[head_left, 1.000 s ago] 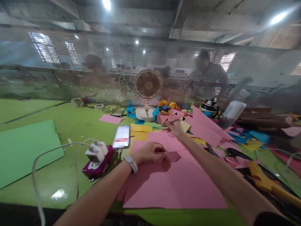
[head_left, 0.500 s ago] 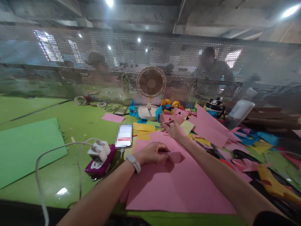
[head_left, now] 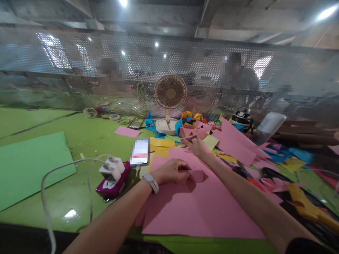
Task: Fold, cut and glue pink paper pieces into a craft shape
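My left hand (head_left: 174,171), a pale watch on its wrist, is closed with thumb and fingers on a small pink paper piece (head_left: 197,175). It rests over a large pink paper sheet (head_left: 209,211) lying on the green table. Beyond it, near the sheet's far edge, my right hand (head_left: 195,144) is closed round a slim, dark pen (head_left: 190,138). The pen lies tilted across the fingers, apart from the small piece. Its tip is too small to make out.
A phone (head_left: 140,152) and a purple power strip (head_left: 112,185) with white chargers and cables lie at left, near a green sheet (head_left: 37,165). A fan (head_left: 170,92) stands ahead. Coloured paper scraps (head_left: 238,143) and a clear bottle (head_left: 268,127) crowd the right.
The small pink piece in my left hand has tilted slightly. My right hand and the pen stay in nearly the same place.
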`<state>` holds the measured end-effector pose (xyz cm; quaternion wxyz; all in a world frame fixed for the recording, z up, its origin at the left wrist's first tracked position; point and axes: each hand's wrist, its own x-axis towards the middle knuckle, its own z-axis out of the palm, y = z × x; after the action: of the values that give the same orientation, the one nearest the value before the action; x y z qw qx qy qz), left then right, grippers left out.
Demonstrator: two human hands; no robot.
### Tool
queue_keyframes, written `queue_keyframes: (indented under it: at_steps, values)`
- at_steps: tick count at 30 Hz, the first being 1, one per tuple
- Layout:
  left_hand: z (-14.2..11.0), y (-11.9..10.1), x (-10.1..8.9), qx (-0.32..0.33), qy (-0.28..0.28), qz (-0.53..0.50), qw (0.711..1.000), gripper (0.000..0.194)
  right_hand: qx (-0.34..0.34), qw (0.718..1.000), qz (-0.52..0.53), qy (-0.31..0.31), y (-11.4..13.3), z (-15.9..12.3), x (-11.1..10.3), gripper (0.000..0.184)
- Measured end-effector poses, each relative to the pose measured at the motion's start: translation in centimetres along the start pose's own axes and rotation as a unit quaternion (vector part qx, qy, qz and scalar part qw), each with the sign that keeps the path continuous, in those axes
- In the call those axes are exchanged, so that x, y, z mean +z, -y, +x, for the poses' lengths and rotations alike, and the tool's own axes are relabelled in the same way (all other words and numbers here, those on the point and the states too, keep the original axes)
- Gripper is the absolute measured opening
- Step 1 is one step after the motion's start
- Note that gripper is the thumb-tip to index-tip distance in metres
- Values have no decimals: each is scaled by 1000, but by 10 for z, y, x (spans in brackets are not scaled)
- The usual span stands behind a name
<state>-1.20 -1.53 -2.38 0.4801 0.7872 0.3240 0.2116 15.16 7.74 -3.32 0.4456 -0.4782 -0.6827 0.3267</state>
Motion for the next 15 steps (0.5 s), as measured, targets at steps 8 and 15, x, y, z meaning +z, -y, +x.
queue_keyframes:
  at_steps: [8,15]
  values:
    - [0,1,1,-3,6,-6,1000,20,-19,999,-19,-22,0,-1,1,33]
    - [0,-3,0,-6,1,-3,1000,19,-59,995,-56,-51,0,-1,-14,36]
